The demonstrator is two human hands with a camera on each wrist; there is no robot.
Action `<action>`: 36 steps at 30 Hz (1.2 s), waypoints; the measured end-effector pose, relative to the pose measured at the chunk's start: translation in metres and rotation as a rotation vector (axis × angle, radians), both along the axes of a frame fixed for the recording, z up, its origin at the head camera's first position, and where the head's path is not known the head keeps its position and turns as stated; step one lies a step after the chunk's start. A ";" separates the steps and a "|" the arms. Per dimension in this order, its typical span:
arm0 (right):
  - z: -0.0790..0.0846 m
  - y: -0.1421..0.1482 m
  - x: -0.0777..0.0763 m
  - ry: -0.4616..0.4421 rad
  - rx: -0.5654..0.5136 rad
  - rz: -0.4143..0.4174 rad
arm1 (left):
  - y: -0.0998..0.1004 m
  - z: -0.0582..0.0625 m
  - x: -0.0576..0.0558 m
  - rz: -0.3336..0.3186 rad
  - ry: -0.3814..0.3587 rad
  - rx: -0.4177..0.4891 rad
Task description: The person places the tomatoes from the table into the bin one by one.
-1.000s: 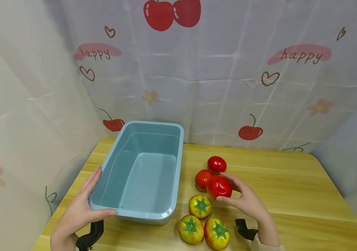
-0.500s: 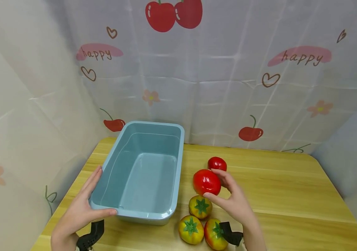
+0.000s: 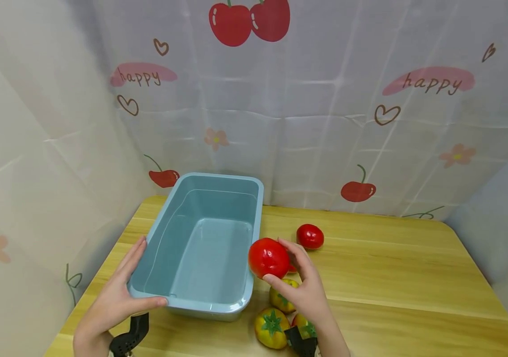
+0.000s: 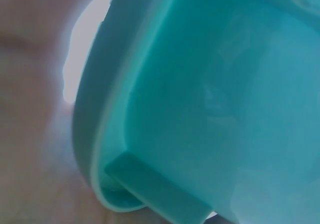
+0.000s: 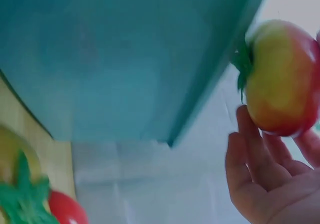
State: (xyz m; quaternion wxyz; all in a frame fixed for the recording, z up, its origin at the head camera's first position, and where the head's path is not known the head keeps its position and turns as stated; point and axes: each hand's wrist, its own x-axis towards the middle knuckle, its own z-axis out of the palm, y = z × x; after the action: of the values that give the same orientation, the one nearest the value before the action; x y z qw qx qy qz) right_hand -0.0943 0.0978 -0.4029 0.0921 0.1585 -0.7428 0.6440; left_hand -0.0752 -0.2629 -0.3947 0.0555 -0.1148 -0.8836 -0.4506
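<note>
A glossy red tomato (image 3: 268, 258) is held between thumb and fingers of my right hand (image 3: 306, 295), overlapping the right rim of the blue-grey plastic bin (image 3: 258, 213) in the head view. The right wrist view shows that tomato (image 5: 282, 84) with a yellowish side and a green leafy top facing the bin (image 5: 125, 59). My left hand (image 3: 113, 297) rests at the bin's near-left corner, thumb laid along the near rim, straight fingers against the left side. Inside, the bin shows a bare floor. In the left wrist view the bin's wall (image 4: 200, 109) fills most of the picture.
Another red tomato (image 3: 310, 236) lies farther back on the wooden table (image 3: 396, 277). Several more sit right of the bin, including a yellow-green tomato (image 3: 271, 328); my right hand and wrist partly cover some. A printed curtain (image 3: 307, 129) hangs behind.
My right hand has lifted the red tomato and carried it left, from among the others to the bin's right rim. The left hand and bin stay in place.
</note>
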 end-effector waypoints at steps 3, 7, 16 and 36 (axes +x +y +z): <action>-0.002 -0.010 0.002 -0.012 -0.056 -0.004 | 0.000 0.000 0.000 -0.002 0.001 -0.005; -0.006 -0.022 0.003 -0.003 -0.126 -0.003 | 0.000 0.000 0.001 0.005 0.009 -0.028; -0.010 -0.039 0.007 0.115 -0.137 0.014 | 0.003 -0.001 -0.004 -0.005 -0.007 0.000; -0.004 -0.039 0.008 0.239 -0.047 0.041 | 0.005 0.001 -0.003 -0.001 -0.006 0.008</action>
State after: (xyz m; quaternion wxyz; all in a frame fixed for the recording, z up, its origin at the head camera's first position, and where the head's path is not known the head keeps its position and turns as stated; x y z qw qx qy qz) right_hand -0.0862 0.0587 -0.4067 0.1704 0.2469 -0.7077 0.6397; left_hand -0.0779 -0.2576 -0.3937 0.0531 -0.1137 -0.8819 -0.4545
